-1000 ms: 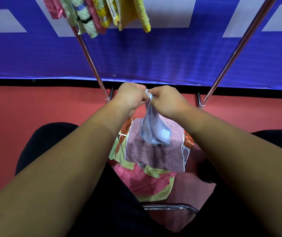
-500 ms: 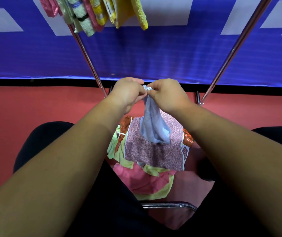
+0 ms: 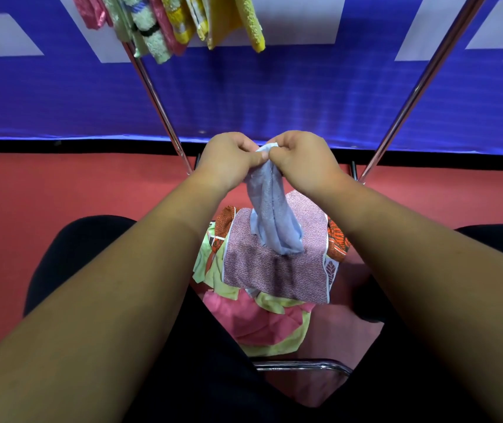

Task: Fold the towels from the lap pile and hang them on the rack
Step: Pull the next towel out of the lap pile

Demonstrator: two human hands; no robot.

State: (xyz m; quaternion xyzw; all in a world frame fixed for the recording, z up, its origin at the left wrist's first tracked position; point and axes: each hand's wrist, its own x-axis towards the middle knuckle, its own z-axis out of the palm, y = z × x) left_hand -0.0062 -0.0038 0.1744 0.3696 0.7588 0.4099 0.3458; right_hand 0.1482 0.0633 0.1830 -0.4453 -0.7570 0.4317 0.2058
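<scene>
- Both bare forearms are stretched forward from the lower corners of the frame and brought together just above its centre.
- The left hand and the right hand are held side by side with the backs turned up, the thumbs almost touching.
- The top of a light blue towel is pinched from both sides: the fingers of the left hand and those of the right are curled round it, and a small bunched corner is left showing between the two hands.
- The towel is hung from this grip in a narrow, gathered fold at centre frame. Whether its lower end touches the lap pile or is held just clear of it cannot be told.
- The pile is found directly below the hands, between thighs clad in black. It is topped by a mauve speckled towel; an orange patterned cloth is seen at its right edge, a yellow-green towel at its left, and a pink towel nearer the camera.
- The rack is shown as two shiny metal poles slanted outward toward the top of the frame, one behind each hand.
- Several hung towels, pink, green, white and yellow, are draped close together at the upper left of the frame.
- A blue banner is spread across the upper half, with red floor below it; a chrome chair bar is seen at lower centre.
</scene>
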